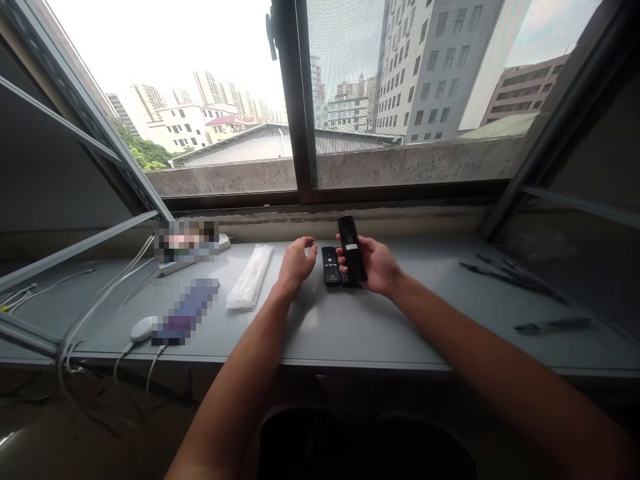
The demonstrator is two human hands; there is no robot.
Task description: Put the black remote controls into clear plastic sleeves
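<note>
My right hand (379, 265) grips a slim black remote (351, 247), held upright with its back toward me and a pale label on it. A second black remote (331, 265) with buttons lies flat on the grey window ledge (350, 327), just left of the held one. My left hand (297, 262) hovers over the ledge beside that second remote, fingers curled in a loose pinch, thumb near forefinger, with nothing visible in it.
A clear plastic packet (251, 277) lies left of my left hand. Farther left are a blurred flat object (186, 311), a white power strip (190, 257) and white cables (100, 300) with a small white adapter (143, 328). Dark tools (515, 273) lie at the right.
</note>
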